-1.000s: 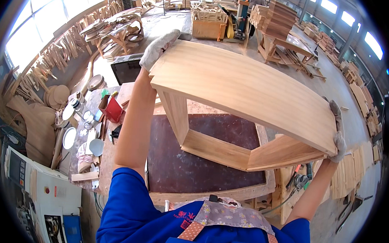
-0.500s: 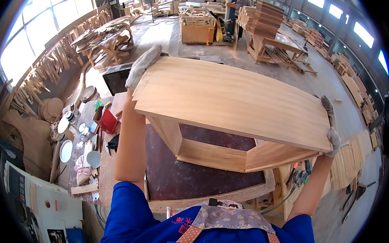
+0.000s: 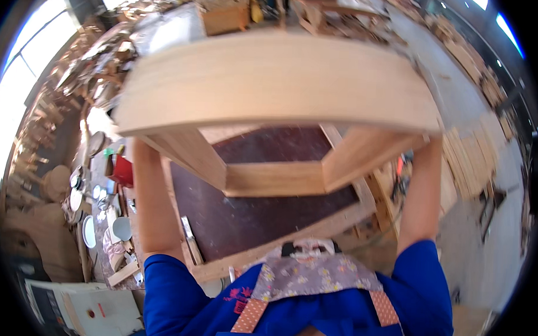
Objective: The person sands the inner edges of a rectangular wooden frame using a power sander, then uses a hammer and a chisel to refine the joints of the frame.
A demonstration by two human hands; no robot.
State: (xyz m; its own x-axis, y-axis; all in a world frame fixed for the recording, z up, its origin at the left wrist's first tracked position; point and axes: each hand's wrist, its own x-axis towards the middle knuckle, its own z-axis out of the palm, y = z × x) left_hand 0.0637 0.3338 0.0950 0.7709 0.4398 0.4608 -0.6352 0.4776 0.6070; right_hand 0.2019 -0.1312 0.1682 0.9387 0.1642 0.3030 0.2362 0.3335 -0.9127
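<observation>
A pale wooden box frame (image 3: pixel 278 79) is up in the air in front of me, its broad top board blurred by motion. Below that board, two slanting side boards meet a narrower board, leaving the middle open. My left forearm (image 3: pixel 155 205) reaches up to the frame's left end and my right forearm (image 3: pixel 421 191) to its right end. Both hands are hidden behind the wood, but they bear the frame between them. Underneath is a workbench with a dark brown top (image 3: pixel 267 224) and a light wooden rim. A narrow tool with a wooden handle (image 3: pixel 194 248) lies on its left part.
At the left, a side table carries a red container (image 3: pixel 122 171), a white bowl (image 3: pixel 122 228) and several small items. Thin boards (image 3: pixel 469 157) are stacked at the right. Farther off stand a wooden crate (image 3: pixel 224 15) and heaps of curved wood pieces.
The wooden frame has swung level and come nearer, lower in my view and to the left. My grey-gloved hands, seen gripping its ends before, have gone behind it. The narrow tool has come into sight.
</observation>
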